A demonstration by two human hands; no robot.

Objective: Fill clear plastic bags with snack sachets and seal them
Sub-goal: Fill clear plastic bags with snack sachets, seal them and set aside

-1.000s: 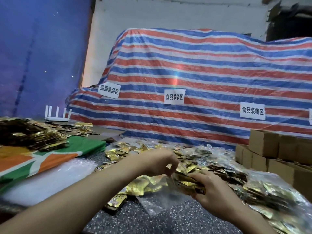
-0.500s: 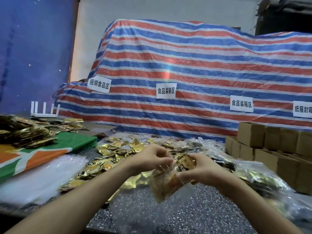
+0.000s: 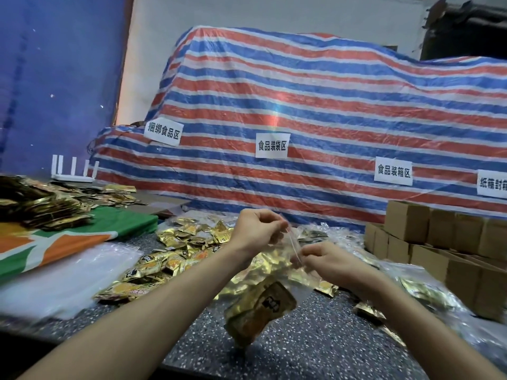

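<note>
speckled tabletop [image 3: 329,341]: bare near front edge, open for passing
loose sachets [image 3: 170,256]: heaped left and centre
cardboard boxes [image 3: 428,242]: block right
striped tarpaulin [image 3: 301,105]: closes rear

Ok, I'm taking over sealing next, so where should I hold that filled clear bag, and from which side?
I'd pinch its top strip at both ends, coming from above, as the left hand and right hand do. The sachets weigh the clear bag down so it hangs, leaving the mouth edge taut and free between the hands.

Glossy gold foil sachets [image 3: 175,259], thin clear plastic bag [image 3: 279,272], matt brown cardboard boxes [image 3: 406,223], speckled stone-look tabletop [image 3: 315,338], woven striped tarpaulin [image 3: 301,105]
</note>
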